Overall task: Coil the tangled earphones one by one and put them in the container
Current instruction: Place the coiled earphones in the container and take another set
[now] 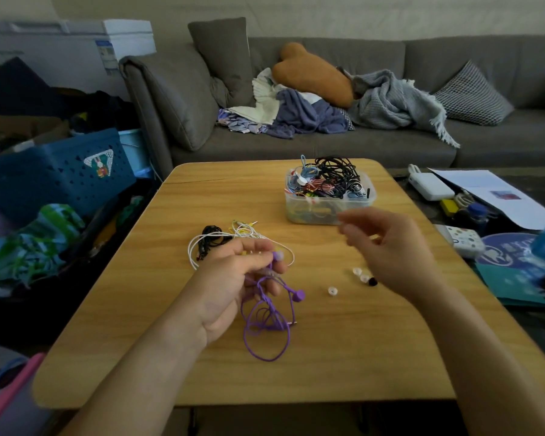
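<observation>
My left hand (233, 278) grips purple earphones (266, 325) over the wooden table (328, 357); their cord hangs in loose loops down to the tabletop, with one earbud sticking out to the right. My right hand (390, 247) hovers blurred above the table, fingers loosely curled, holding nothing that I can see. A tangle of white, black and yellow earphones (224, 239) lies just beyond my left hand. The clear plastic container (299, 212) stands at the far right of the table, piled with several coiled earphones.
Small loose ear tips (332, 291) lie on the table under my right hand. A grey sofa (328, 143) with pillows and blankets runs behind. Blue baskets (60, 174) and clutter crowd the left; papers and small boxes (466, 243) sit at right.
</observation>
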The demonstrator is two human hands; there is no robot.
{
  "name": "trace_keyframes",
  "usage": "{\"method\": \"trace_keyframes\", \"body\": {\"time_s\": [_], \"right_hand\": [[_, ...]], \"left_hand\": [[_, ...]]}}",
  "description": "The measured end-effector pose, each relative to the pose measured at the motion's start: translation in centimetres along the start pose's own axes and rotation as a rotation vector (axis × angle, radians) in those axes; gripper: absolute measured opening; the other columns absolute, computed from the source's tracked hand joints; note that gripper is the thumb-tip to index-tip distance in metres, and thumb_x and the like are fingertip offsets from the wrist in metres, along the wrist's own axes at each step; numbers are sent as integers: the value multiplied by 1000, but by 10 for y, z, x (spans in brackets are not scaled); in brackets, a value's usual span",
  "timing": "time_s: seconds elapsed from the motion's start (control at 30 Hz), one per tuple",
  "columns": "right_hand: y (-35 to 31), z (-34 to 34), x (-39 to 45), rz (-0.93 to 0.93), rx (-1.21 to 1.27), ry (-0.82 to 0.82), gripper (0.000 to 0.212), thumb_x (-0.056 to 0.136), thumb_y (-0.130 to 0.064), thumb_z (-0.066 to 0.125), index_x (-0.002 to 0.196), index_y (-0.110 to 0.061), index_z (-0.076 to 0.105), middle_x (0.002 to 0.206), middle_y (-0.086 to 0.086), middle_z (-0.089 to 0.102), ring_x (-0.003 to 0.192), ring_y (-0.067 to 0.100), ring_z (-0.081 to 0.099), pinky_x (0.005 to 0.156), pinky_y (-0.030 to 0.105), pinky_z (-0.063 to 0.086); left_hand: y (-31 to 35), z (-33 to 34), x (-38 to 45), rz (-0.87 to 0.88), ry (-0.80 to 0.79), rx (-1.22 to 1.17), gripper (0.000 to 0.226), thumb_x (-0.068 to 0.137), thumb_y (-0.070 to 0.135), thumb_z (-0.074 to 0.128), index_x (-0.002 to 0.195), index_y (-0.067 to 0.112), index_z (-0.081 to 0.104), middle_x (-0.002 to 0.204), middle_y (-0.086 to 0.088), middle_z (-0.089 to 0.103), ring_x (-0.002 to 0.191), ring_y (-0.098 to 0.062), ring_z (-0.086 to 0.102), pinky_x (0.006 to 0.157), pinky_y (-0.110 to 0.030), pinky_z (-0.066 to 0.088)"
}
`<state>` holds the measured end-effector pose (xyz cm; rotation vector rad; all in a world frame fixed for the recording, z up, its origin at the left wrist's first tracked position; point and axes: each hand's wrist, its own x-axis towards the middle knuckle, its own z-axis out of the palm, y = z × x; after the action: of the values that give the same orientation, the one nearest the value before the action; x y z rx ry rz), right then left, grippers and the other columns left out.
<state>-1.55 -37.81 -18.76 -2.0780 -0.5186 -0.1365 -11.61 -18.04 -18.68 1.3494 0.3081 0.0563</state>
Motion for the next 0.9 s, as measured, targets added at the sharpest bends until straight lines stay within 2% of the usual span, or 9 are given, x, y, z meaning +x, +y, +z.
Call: {"method": "trace_keyframes", "body": {"time_s": [0.1,0.2,0.37,0.53,0.6,0.7,0.77,0.83,0.9], "right_hand": [[21,-31,4,187,-336,-46,17,96,-19,60,106,-29,71,95,-10,68,80,-1,57,62,16,40],[32,-47,4,350,-477,-180,11,94,-21,64,96,-32,67,98,-7,65,83,4,55,62,20,39],[32,-54,-1,480,-483,-365,10,84,-30,77,88,-29,68,89,-4,70,82,10,65,71,27,54],[33,-51,0,477,-532,-352,7,84,-31,76,86,-29,69,87,-3,70,81,12,65,79,33,57],[37,-51,0,467,-537,-327,5,87,-33,72,90,-30,69,89,-4,69,84,13,64,81,35,57],[39,-48,1,386,-472,-228,7,93,-33,64,97,-29,67,89,-6,68,85,12,63,79,35,55],[32,-43,-1,298,-308,-168,7,95,-34,61,95,-29,66,83,-7,69,78,8,65,73,32,55],[22,-34,-5,206,-132,-148,10,95,-34,60,93,-26,66,78,-8,70,68,2,64,65,25,51],[9,-25,-10,159,67,-192,15,97,-30,59,93,-19,68,74,-7,68,60,2,60,59,23,46]], "left_hand": [[-1,1,1,-11,-6,43,22,94,1,49,109,2,65,77,-8,66,51,-19,56,51,-25,39],[-2,2,2,-22,-4,35,21,94,1,50,104,-1,68,77,-9,64,50,-18,55,48,-22,40],[-6,6,1,-12,18,144,9,93,10,59,96,4,65,76,-6,66,48,-15,56,44,-19,37],[-14,7,2,-28,56,304,2,91,9,63,92,7,62,79,-8,67,52,-14,53,40,-21,37],[-17,7,2,-31,62,377,9,87,14,70,89,11,62,79,-9,63,54,-14,51,42,-23,38],[-19,6,-1,4,58,528,23,78,20,80,85,13,60,78,-5,62,59,-12,56,47,-23,44],[-19,5,-3,40,59,600,22,76,17,82,86,13,62,81,-2,66,65,-3,59,51,-17,47],[-18,6,-4,56,23,637,16,80,14,78,92,15,67,88,-5,69,70,-1,59,54,-11,47],[-17,6,-4,60,-20,658,13,87,13,70,99,19,70,90,-4,71,66,-2,57,53,-10,45]]}}
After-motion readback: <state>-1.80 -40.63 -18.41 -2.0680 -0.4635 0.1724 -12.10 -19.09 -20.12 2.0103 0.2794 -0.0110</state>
